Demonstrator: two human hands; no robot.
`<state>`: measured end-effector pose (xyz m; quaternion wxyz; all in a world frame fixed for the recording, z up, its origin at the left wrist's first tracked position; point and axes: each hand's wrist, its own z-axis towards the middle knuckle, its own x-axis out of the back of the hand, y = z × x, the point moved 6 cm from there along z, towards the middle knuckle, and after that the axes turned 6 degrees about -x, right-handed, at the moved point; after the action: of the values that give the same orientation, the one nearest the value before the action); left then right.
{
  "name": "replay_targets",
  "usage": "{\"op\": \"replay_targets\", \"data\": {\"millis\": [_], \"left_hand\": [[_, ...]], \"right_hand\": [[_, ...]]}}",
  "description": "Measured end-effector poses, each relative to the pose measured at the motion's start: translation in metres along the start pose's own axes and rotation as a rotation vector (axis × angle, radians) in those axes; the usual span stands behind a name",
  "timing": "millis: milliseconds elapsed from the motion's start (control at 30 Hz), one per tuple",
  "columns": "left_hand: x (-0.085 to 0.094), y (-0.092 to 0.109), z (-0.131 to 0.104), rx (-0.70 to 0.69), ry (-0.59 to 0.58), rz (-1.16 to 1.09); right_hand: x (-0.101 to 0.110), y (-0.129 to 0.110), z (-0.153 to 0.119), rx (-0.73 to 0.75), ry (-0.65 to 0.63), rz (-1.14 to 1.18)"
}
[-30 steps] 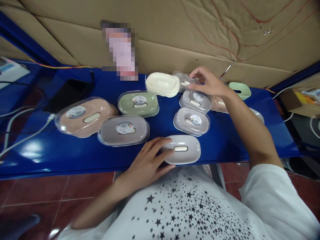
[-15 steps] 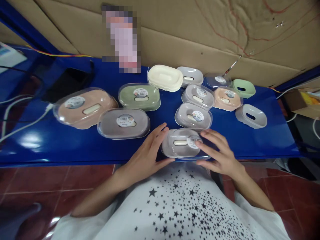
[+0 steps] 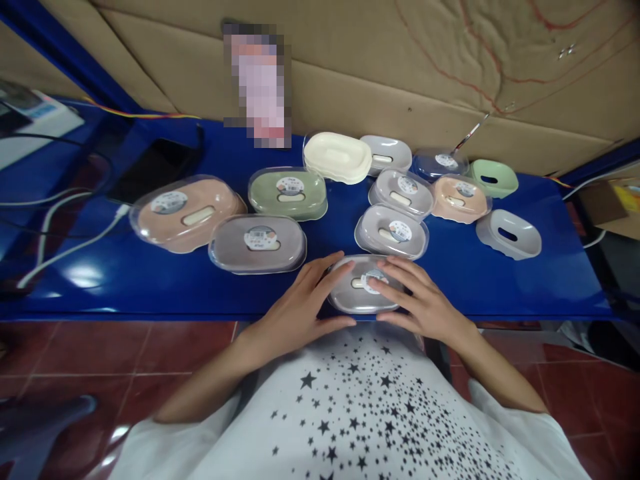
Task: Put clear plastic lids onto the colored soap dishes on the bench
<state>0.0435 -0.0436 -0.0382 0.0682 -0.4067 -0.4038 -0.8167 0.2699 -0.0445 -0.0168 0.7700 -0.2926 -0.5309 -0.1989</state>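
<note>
Both hands have closed in: left hand [image 3: 300, 308] and right hand [image 3: 423, 305] grip the grey lidded soap box [image 3: 364, 293] at the blue desk's [image 3: 475, 280] near edge.

This looks like a small packing or assembly workshop, not a home. A glossy blue desk [image 3: 150, 293] carries many alike soap boxes [image 3: 257, 243] in several colours, most under clear lids with printed labels [image 3: 260, 237]. Behind them stands a wall of rough cardboard sheets [image 3: 400, 73], with loose cables [image 3: 65, 250] at the far left and red floor tiles [image 3: 100, 360] below.
</note>
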Motion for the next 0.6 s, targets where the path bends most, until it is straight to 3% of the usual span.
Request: {"op": "replay_targets", "data": {"millis": [133, 300, 600], "left_hand": [[0.001, -0.001, 0.0, 0.027, 0.003, 0.0], [0.0, -0.002, -0.002, 0.05, 0.004, 0.03], [0.002, 0.0, 0.002, 0.065, 0.078, 0.166]], "right_hand": [[0.008, 0.009, 0.006, 0.0, 0.007, -0.076], [0.014, 0.037, 0.015, -0.115, 0.006, -0.163], [0.037, 0.057, -0.036, -0.303, 0.096, -0.268]]}}
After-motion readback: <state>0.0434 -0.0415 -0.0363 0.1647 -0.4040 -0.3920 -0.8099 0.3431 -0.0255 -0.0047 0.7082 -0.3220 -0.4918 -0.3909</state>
